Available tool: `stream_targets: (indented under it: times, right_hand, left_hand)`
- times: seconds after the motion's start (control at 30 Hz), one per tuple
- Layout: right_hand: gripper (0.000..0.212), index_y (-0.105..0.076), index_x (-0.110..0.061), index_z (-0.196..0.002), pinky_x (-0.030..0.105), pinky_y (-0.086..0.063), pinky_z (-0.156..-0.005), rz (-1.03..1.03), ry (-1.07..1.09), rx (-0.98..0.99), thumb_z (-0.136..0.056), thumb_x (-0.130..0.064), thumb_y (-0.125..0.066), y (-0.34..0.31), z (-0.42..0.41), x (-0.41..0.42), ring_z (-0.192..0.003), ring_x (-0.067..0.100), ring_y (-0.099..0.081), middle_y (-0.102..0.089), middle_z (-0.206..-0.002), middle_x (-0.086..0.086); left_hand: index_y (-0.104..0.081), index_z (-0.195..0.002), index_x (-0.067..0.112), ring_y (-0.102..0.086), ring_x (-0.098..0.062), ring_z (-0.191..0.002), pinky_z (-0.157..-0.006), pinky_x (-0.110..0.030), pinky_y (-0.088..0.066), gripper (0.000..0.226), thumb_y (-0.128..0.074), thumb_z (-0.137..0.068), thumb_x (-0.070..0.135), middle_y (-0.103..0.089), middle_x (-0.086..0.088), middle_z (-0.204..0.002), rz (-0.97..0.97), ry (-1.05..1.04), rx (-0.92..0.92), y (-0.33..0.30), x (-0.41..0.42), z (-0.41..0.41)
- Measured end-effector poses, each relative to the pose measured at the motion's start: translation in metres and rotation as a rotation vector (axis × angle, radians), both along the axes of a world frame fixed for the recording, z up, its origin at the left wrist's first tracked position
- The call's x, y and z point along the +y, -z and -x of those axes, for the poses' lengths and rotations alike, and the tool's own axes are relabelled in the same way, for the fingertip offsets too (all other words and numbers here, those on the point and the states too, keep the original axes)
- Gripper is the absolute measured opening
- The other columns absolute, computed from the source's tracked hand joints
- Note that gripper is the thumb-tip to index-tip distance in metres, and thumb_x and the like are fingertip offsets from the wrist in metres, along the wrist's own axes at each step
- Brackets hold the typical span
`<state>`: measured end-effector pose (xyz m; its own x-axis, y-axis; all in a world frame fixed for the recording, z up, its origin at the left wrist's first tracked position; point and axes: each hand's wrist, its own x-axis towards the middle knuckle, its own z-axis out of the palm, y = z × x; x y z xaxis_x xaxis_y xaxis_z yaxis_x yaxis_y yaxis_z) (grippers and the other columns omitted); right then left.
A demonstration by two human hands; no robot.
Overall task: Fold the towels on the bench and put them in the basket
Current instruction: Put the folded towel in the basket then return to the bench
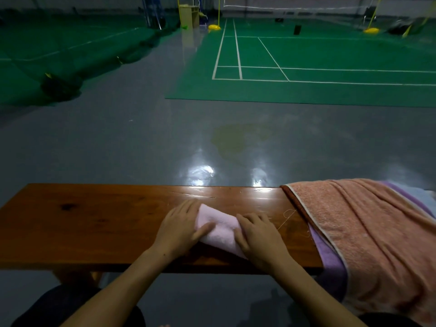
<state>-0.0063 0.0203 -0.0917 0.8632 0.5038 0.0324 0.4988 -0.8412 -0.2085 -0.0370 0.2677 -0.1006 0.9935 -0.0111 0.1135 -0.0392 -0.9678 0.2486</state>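
A small pink towel (218,228), folded into a thick narrow bundle, lies on the wooden bench (94,220) near its middle. My left hand (180,228) grips the bundle's left end, thumb on top and fingers behind it. My right hand (258,239) presses flat on the bundle's right end, fingers spread. At the bench's right end an orange towel (358,232) lies unfolded over a purple towel (330,256) and hangs off the front edge. No basket is in view.
The bench's left half (59,227) is bare wood. Beyond it is glossy grey floor (165,142), then green badminton courts (306,62) with yellow net posts. My knees show at the bottom edge.
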Motion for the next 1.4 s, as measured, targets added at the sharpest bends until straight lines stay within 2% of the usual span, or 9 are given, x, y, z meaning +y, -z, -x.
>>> stream_targets:
  times: [0.1,0.27,0.43,0.53,0.63,0.8,1.03,1.3,1.4]
  right_hand:
    - [0.047,-0.054,-0.031,-0.140,0.031,-0.052,-0.094,-0.011,0.037,0.006,-0.103,-0.054,-0.037,-0.005,0.001,0.001,-0.117,0.016,-0.053,-0.060,-0.136,-0.005]
    - [0.045,-0.060,-0.031,-0.102,0.033,-0.059,-0.073,-0.116,0.136,0.094,-0.096,-0.072,-0.040,-0.007,0.002,0.005,-0.079,0.008,-0.062,-0.066,-0.094,-0.011]
    - [0.053,-0.058,-0.028,-0.085,0.034,-0.061,-0.070,-0.154,0.152,0.132,-0.094,-0.078,-0.044,-0.005,0.006,0.015,-0.066,0.010,-0.062,-0.064,-0.075,-0.007]
    - [0.057,-0.057,-0.028,-0.086,0.036,-0.061,-0.069,-0.161,0.138,0.121,-0.093,-0.082,-0.039,-0.003,0.006,0.019,-0.065,0.010,-0.063,-0.065,-0.076,-0.008]
    - [0.057,-0.058,-0.029,-0.087,0.036,-0.060,-0.069,-0.167,0.143,0.112,-0.093,-0.082,-0.037,-0.005,0.007,0.019,-0.066,0.011,-0.063,-0.066,-0.077,-0.008]
    - [0.048,-0.060,-0.029,-0.093,0.022,-0.059,-0.067,-0.284,0.150,0.206,-0.095,-0.076,-0.047,-0.013,0.010,0.020,-0.069,0.008,-0.066,-0.067,-0.080,-0.009]
    - [0.078,-0.039,-0.030,-0.150,0.022,-0.061,-0.087,-0.883,0.100,0.525,-0.088,-0.062,-0.074,-0.015,0.012,0.030,-0.113,-0.001,-0.066,-0.062,-0.133,-0.013]
    - [0.084,-0.035,-0.030,-0.149,0.037,-0.059,-0.098,-0.948,-0.046,0.569,-0.084,-0.032,-0.088,-0.019,0.018,0.044,-0.126,0.010,-0.063,-0.061,-0.137,-0.010]
    - [0.095,-0.026,-0.031,-0.157,0.033,-0.059,-0.096,-0.955,-0.099,0.492,-0.085,-0.021,-0.087,-0.028,0.021,0.046,-0.127,0.007,-0.061,-0.056,-0.143,-0.013]
  left_hand:
    - [-0.050,-0.147,0.030,-0.056,-0.014,-0.131,-0.103,-0.038,-0.052,0.078,-0.039,-0.090,0.081,-0.057,0.007,-0.148,0.137,-0.052,-0.071,-0.008,-0.003,-0.001]
    - [-0.059,-0.129,0.032,-0.062,-0.016,-0.111,-0.081,-0.037,-0.058,0.061,-0.054,-0.087,0.075,-0.064,0.009,-0.126,0.147,-0.223,-0.158,-0.014,-0.008,-0.004]
    - [-0.052,-0.135,0.031,-0.064,-0.017,-0.112,-0.087,-0.039,-0.057,0.073,-0.064,-0.081,0.079,-0.063,0.009,-0.128,0.303,-0.408,0.056,-0.023,-0.019,-0.009]
    - [-0.062,-0.126,0.030,-0.067,-0.012,-0.103,-0.088,-0.039,-0.059,0.067,-0.072,-0.078,0.076,-0.070,0.011,-0.115,0.459,-0.404,0.131,-0.025,-0.020,-0.012]
    - [-0.073,-0.110,0.023,-0.069,-0.007,-0.089,-0.069,-0.024,-0.057,0.041,-0.080,-0.084,0.054,-0.073,0.011,-0.098,0.652,-0.328,0.144,-0.028,-0.024,-0.013]
    - [-0.071,-0.112,0.028,-0.070,-0.008,-0.100,-0.073,-0.020,-0.058,0.024,-0.081,-0.090,0.030,-0.073,0.010,-0.106,0.944,-0.193,0.139,-0.038,-0.027,-0.010]
    - [-0.070,-0.103,0.016,-0.072,-0.007,-0.093,-0.072,-0.021,-0.059,0.022,-0.078,-0.087,0.004,-0.076,0.001,-0.096,1.020,-0.121,-0.037,-0.050,-0.026,-0.005]
    - [-0.071,-0.090,0.012,-0.074,-0.016,-0.082,-0.065,-0.026,-0.059,0.034,-0.077,-0.070,0.039,-0.076,-0.002,-0.085,1.103,-0.180,-0.275,-0.056,-0.010,-0.003]
    - [-0.070,-0.091,0.009,-0.071,-0.004,-0.077,-0.063,-0.020,-0.056,0.022,-0.085,-0.078,0.019,-0.075,-0.002,-0.084,1.144,-0.221,-0.320,-0.064,-0.002,-0.002]
